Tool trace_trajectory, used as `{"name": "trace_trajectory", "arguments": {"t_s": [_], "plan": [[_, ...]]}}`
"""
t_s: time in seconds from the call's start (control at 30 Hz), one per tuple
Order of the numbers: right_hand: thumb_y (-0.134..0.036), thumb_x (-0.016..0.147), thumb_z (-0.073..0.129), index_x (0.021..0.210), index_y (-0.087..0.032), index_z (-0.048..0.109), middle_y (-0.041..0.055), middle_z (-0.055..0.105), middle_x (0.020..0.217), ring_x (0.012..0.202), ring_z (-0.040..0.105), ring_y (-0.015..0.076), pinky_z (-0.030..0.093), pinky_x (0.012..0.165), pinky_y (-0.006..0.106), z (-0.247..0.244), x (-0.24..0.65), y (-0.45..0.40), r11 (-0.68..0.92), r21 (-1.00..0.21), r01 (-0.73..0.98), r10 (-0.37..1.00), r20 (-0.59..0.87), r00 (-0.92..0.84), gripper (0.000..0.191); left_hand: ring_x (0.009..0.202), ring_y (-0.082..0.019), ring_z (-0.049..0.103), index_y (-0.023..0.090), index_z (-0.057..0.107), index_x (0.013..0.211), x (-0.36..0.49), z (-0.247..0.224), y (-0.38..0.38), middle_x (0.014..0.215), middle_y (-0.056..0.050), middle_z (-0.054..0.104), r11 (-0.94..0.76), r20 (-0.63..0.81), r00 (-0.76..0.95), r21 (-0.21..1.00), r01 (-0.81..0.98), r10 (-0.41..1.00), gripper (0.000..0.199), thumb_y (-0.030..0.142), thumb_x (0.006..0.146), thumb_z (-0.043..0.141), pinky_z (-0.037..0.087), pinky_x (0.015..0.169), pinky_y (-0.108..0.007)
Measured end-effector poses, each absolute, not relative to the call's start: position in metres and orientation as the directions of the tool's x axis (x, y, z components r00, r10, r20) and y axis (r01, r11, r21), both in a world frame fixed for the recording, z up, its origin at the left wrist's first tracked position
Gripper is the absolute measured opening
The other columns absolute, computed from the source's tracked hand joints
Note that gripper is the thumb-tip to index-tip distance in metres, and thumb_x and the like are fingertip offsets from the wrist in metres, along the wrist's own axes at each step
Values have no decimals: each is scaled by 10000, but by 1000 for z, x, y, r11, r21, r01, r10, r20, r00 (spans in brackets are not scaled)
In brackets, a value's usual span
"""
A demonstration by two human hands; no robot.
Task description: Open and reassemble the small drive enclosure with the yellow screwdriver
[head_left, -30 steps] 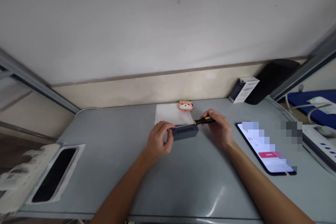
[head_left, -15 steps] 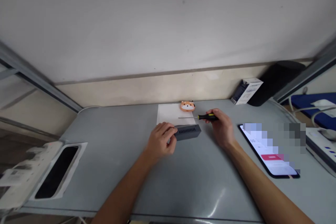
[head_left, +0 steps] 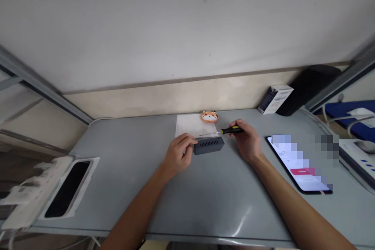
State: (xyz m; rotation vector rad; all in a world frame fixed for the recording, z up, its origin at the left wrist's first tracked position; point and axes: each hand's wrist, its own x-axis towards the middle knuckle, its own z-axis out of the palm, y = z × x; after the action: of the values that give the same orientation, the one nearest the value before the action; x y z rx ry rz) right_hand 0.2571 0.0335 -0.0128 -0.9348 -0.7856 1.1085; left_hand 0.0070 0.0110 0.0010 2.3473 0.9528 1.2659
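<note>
A dark grey slotted box (head_left: 209, 146) rests on the grey table in front of me. My left hand (head_left: 179, 152) is at its left end, the index finger on its top edge and the other fingers curled beside it. In my right hand (head_left: 246, 138) is a screwdriver (head_left: 232, 130) with a black and yellow handle. Its thin shaft points left, just above the far edge of the box, over a white sheet (head_left: 191, 125). An orange animal-faced case (head_left: 209, 116) sits at the sheet's back right corner.
A lit phone (head_left: 295, 168) lies to the right. Behind it stand a small white-and-blue box (head_left: 275, 99) and a black cylinder (head_left: 309, 90). At the left are a dark phone (head_left: 68, 189) and a white power strip (head_left: 41, 191) with plugs.
My left fingers have loosened around the box, which now sits flatter on the table. The screwdriver's tip has dipped slightly toward the box.
</note>
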Motion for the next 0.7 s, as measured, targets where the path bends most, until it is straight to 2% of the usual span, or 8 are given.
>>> {"name": "trace_trajectory", "arguments": {"t_s": [0.17, 0.3, 0.37, 0.43, 0.53, 0.63, 0.7], "plan": [[-466, 771, 736, 671, -227, 690, 24, 621, 728, 603, 518, 160, 439, 550, 322, -13, 257, 35, 166, -910, -380, 962, 64, 265, 263, 796, -164, 673, 205, 689, 950, 4, 5, 13, 893, -52, 715, -703, 580, 397, 591, 395, 711, 375, 3, 899, 378, 553, 728, -287], [-482, 761, 748, 667, -223, 693, 19, 620, 720, 596, 528, 157, 438, 545, 314, -16, 259, 36, 139, -914, -381, 967, 43, 250, 281, 846, -161, 689, 203, 720, 997, 0, 7, 15, 978, -70, 733, -717, 598, 396, 562, 413, 697, 400, 30, 930, 366, 553, 751, -283], [-506, 777, 743, 684, -227, 695, 15, 638, 728, 597, 535, 158, 447, 561, 315, -18, 259, 37, 130, -924, -359, 973, 49, 227, 298, 812, -152, 671, 205, 727, 1035, -4, 9, 18, 998, -67, 733, -717, 634, 346, 543, 437, 691, 396, 44, 938, 378, 542, 732, -278], [-564, 792, 739, 716, -231, 707, 6, 648, 711, 609, 545, 162, 454, 592, 312, -19, 256, 37, 110, -949, -295, 976, 47, 213, 343, 741, -141, 632, 206, 728, 1036, -12, 11, 23, 943, -47, 720, -704, 680, 256, 534, 468, 687, 385, 49, 937, 391, 520, 694, -266], [-685, 807, 708, 798, -232, 746, 6, 680, 701, 698, 607, 188, 474, 677, 311, -19, 250, 37, 79, -992, -103, 979, 57, 196, 454, 706, -141, 607, 204, 722, 965, -27, 13, 31, 851, -21, 686, -657, 721, 121, 532, 533, 682, 352, 56, 930, 404, 498, 671, -259], [-776, 831, 632, 891, -231, 768, 33, 749, 815, 806, 653, 216, 489, 740, 320, -15, 243, 37, 79, -994, 73, 989, 88, 119, 566, 742, -155, 638, 204, 708, 908, -40, 14, 39, 831, -19, 683, -600, 708, 94, 511, 616, 700, 323, 76, 924, 412, 510, 691, -264], [-820, 826, 597, 933, -224, 768, 46, 757, 842, 777, 645, 215, 490, 714, 320, -13, 241, 37, 80, -987, 139, 995, 87, 50, 629, 760, -162, 655, 206, 700, 879, -45, 12, 42, 823, -20, 686, -579, 697, 119, 474, 663, 707, 310, 87, 920, 416, 522, 713, -270]]}}
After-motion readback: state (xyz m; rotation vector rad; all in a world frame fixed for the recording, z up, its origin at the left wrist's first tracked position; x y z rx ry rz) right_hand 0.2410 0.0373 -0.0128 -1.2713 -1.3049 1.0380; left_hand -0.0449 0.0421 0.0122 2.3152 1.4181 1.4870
